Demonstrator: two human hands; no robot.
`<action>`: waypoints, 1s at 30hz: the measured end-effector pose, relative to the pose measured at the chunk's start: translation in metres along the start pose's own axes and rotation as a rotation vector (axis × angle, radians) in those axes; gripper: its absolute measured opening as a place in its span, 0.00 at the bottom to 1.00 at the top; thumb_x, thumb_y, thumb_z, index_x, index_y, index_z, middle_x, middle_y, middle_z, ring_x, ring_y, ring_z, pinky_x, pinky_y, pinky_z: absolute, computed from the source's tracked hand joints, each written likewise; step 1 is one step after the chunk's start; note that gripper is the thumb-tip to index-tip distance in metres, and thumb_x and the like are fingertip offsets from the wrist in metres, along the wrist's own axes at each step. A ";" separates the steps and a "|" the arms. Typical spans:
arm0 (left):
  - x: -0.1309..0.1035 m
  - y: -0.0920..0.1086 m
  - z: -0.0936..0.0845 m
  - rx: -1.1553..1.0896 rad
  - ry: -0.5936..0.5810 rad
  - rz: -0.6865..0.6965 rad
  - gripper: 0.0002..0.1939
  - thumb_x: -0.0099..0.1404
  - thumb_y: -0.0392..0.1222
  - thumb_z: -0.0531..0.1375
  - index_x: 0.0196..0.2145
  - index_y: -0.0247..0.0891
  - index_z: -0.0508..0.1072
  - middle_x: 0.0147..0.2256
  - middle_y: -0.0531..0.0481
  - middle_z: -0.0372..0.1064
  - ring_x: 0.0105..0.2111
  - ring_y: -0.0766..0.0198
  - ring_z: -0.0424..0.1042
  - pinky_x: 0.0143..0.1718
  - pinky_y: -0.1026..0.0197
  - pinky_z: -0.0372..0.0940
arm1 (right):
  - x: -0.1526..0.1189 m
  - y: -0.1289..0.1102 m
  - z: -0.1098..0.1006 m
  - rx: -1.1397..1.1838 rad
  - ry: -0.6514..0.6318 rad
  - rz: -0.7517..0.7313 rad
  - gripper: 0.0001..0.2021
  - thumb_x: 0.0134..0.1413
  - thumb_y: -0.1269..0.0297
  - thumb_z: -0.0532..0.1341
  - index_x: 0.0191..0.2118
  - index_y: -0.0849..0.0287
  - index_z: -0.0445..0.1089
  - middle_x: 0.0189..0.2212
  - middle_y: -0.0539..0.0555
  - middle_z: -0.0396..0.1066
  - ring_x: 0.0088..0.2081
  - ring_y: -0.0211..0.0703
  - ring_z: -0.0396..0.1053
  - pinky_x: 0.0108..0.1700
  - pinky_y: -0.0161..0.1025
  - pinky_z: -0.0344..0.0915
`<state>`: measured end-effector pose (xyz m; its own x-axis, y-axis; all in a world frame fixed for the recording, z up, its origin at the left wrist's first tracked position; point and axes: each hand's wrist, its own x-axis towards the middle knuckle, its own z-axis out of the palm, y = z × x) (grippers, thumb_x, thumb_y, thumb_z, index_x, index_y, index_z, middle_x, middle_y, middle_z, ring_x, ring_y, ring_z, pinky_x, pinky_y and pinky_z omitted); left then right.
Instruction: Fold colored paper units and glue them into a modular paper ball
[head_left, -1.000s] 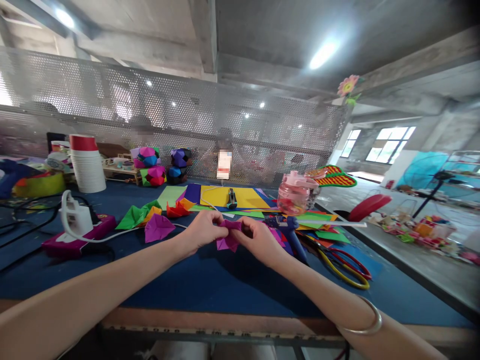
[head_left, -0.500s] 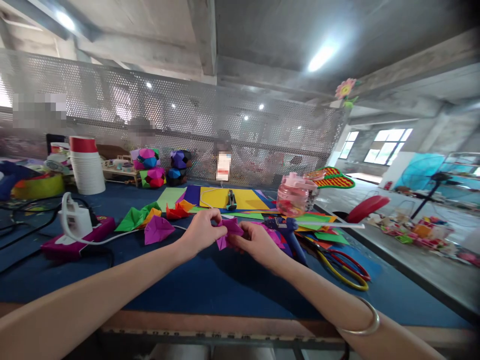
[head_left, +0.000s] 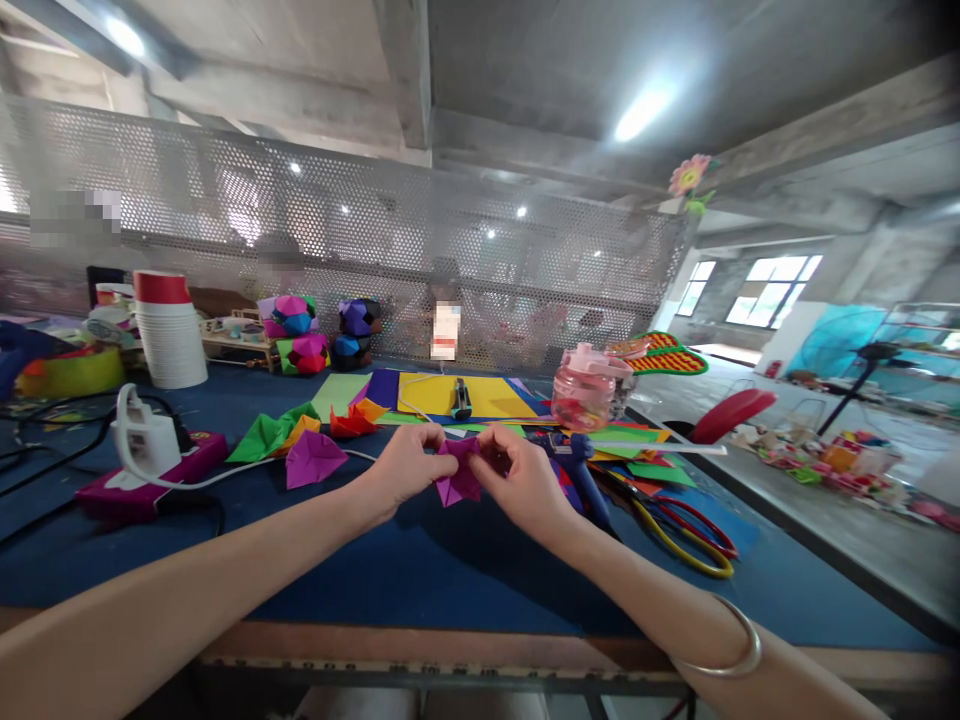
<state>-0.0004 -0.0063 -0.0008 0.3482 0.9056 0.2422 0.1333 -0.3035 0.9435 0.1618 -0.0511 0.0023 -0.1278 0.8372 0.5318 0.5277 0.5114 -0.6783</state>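
Head view: what is the person holding?

A piece of folded purple paper (head_left: 460, 490). The left hand (head_left: 405, 468) and the right hand (head_left: 529, 490) both have it.

How are the fingers?

The left fingers (head_left: 444, 464) pinch one side of the paper, and the right fingers (head_left: 491, 477) pinch the other side. The paper is right between them, up above the blue surface (head_left: 390, 590).

What is to the left of the fingers?

Another folded purple piece (head_left: 315, 462) lies near the left hand. Behind it are a green folded piece (head_left: 266, 435) and a red and orange one (head_left: 358, 418). A white plug (head_left: 154, 440) sits in a purple power strip (head_left: 124, 490), farther left.

And past the fingers?

A yellow sheet (head_left: 502, 398) lies flat, with a small dark and teal tool (head_left: 461, 398) on top. Four bright paper balls (head_left: 307, 352) are farther back on the left, stacked two and two, near a tall pile of cups (head_left: 172, 345).

What about the right side?

A blue glue gun (head_left: 589, 475) is just beside the right hand. Scissors (head_left: 697, 540) with red and yellow handles lie farther right. A pink bottle (head_left: 581, 390) stands behind the glue gun.
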 end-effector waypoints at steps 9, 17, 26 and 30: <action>0.000 0.000 -0.002 0.118 -0.053 0.258 0.08 0.52 0.37 0.60 0.32 0.35 0.73 0.32 0.50 0.73 0.33 0.63 0.71 0.36 0.63 0.65 | 0.002 0.009 -0.002 0.042 -0.033 0.021 0.06 0.51 0.64 0.60 0.27 0.57 0.63 0.20 0.46 0.63 0.23 0.35 0.60 0.26 0.33 0.57; 0.003 0.004 -0.008 -0.027 -0.044 0.175 0.06 0.54 0.38 0.63 0.30 0.33 0.75 0.28 0.49 0.73 0.29 0.65 0.72 0.34 0.63 0.66 | 0.000 0.003 0.000 0.044 -0.007 0.008 0.07 0.56 0.60 0.59 0.36 0.58 0.66 0.25 0.49 0.67 0.26 0.38 0.65 0.30 0.34 0.62; -0.003 0.012 -0.007 -0.128 -0.046 0.072 0.06 0.52 0.36 0.63 0.30 0.32 0.75 0.25 0.51 0.73 0.26 0.67 0.70 0.30 0.65 0.64 | 0.000 0.001 -0.002 0.033 0.010 -0.141 0.07 0.59 0.62 0.58 0.35 0.58 0.68 0.26 0.50 0.69 0.29 0.38 0.66 0.33 0.34 0.63; -0.003 0.013 -0.008 -0.123 -0.037 0.098 0.06 0.51 0.36 0.63 0.29 0.32 0.76 0.26 0.50 0.73 0.27 0.67 0.70 0.30 0.65 0.64 | 0.000 0.001 -0.007 -0.012 -0.017 -0.211 0.07 0.59 0.64 0.57 0.33 0.59 0.69 0.28 0.51 0.70 0.31 0.38 0.66 0.35 0.35 0.62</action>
<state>-0.0066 -0.0105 0.0125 0.3878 0.8613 0.3283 -0.0169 -0.3494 0.9368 0.1678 -0.0520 0.0053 -0.2505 0.7150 0.6527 0.4974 0.6734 -0.5469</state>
